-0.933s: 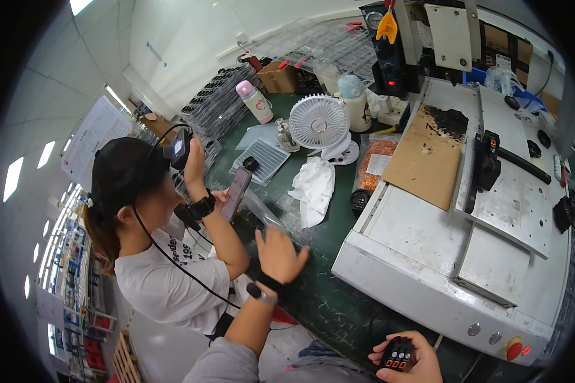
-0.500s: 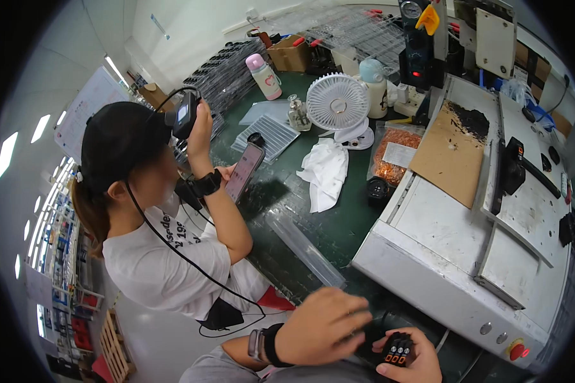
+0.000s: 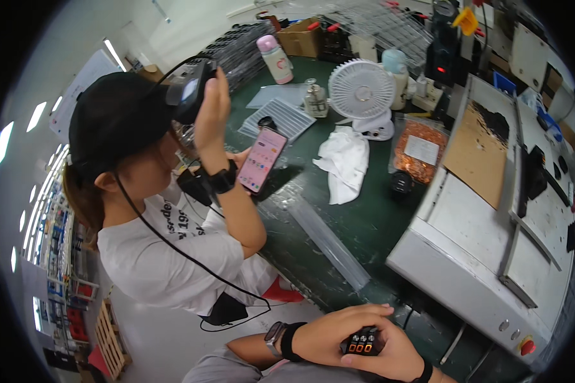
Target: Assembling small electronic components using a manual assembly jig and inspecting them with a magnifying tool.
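In my right hand [image 3: 393,354] sits a small black counter-like device [image 3: 362,342] with orange lit digits and small silver knobs. The thumb lies below it and the fingers curl around its far side. My left hand [image 3: 326,333] is against it from the left, palm down, with fingers stretched along the device's far side toward the right hand. Part of the device is covered by the two hands, so how far the left hand touches it is hard to see. A black band and a watch [image 3: 273,336] are on my left wrist.
At left a person [image 3: 166,242] in a black cap holds a phone [image 3: 262,159] and lifts a black device. The green table [image 3: 300,236] bears a clear plastic strip [image 3: 329,242], white cloth [image 3: 344,163], fan [image 3: 362,92], bag of copper-coloured parts [image 3: 418,150]. A grey machine [image 3: 453,255] stands right.
My left hand has come down and right, from raised and blurred to against the device. My right hand has shifted left and up with it. The view has turned slightly; the person's phone has tilted.
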`<state>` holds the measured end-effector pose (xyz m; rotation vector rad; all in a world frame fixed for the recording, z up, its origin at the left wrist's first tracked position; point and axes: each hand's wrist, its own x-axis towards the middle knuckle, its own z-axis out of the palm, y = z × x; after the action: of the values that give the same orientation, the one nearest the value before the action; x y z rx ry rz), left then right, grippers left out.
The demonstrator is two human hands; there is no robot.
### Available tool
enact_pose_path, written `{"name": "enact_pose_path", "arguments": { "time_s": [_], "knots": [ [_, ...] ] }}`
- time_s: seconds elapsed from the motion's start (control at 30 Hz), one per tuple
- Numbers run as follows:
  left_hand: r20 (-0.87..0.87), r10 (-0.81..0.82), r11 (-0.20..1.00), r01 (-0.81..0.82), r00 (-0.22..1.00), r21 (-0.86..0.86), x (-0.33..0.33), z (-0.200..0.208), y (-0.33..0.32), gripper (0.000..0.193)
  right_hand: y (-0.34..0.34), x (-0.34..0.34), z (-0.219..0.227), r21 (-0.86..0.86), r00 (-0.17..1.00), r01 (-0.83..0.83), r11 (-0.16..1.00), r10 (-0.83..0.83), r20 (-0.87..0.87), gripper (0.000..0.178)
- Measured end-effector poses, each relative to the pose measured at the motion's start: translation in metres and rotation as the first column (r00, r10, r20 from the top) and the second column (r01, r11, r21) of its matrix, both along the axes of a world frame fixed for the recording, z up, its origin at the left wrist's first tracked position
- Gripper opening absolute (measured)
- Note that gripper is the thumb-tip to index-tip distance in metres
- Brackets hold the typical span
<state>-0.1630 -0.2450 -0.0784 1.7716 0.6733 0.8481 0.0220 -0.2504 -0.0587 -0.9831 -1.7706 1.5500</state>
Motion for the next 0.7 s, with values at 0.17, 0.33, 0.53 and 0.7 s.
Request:
{"name": "enact_pose_path", "arguments": {
  "time_s": [0.17, 0.33, 0.53, 0.7],
  "knots": [
    [0.055, 0.064, 0.993, -0.058, 0.996, -0.106, -0.013, -0.008, -0.009, 0.062, 0.004, -0.016, -0.004, 0.214, 0.984, -0.029, 0.976, -0.010, 0.180, 0.047],
    [0.076, 0.122, 0.992, -0.125, 0.990, 0.030, -0.028, -0.015, -0.011, 0.056, 0.016, -0.035, -0.001, 0.406, 0.934, -0.070, 0.911, -0.083, 0.347, 0.048],
    [-0.037, 0.340, 0.932, -0.331, 0.940, 0.149, -0.070, 0.008, 0.006, 0.055, 0.037, -0.035, -0.005, 0.598, 0.833, -0.135, 0.790, -0.237, 0.501, 0.050],
    [-0.238, 0.341, 0.929, -0.288, 0.909, 0.232, -0.081, 0.003, 0.021, 0.048, 0.046, -0.063, -0.017, 0.613, 0.759, -0.066, 0.788, -0.359, 0.543, 0.044]
  ]
}}
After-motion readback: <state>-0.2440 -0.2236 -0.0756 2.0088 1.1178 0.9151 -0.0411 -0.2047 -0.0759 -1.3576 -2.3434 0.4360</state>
